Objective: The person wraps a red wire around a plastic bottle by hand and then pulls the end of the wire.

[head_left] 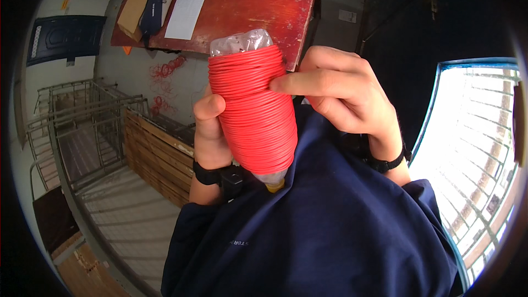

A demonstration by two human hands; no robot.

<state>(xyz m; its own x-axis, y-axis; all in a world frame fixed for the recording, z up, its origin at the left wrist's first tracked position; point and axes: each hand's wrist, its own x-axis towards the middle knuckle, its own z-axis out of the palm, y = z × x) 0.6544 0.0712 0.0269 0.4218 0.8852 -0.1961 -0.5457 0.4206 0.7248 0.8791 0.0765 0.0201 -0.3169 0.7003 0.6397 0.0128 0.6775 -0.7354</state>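
Observation:
A clear plastic bottle (242, 43) with a yellow cap (275, 186) is held in front of my chest, its cap end toward me. Red cord (256, 126) is wound round it in many close turns, leaving only both ends bare. My left hand (210, 114) grips the bottle from the left; the thumb shows at the side, and the other fingers are hidden behind. On the right, my right hand (341, 88) has one fingertip against the upper turns of cord while its other fingers curl in. Whether a strand is pinched there cannot be seen.
Beyond the bottle stands a worn red table (247, 0) with a paper sheet (187, 12), a dark pouch (157, 10) and a cardboard box (132, 15). Loose red cord (166, 67) lies below it. Metal railings (82, 104) and wooden slats (157, 157) are at left; a barred window (473, 148) is at right.

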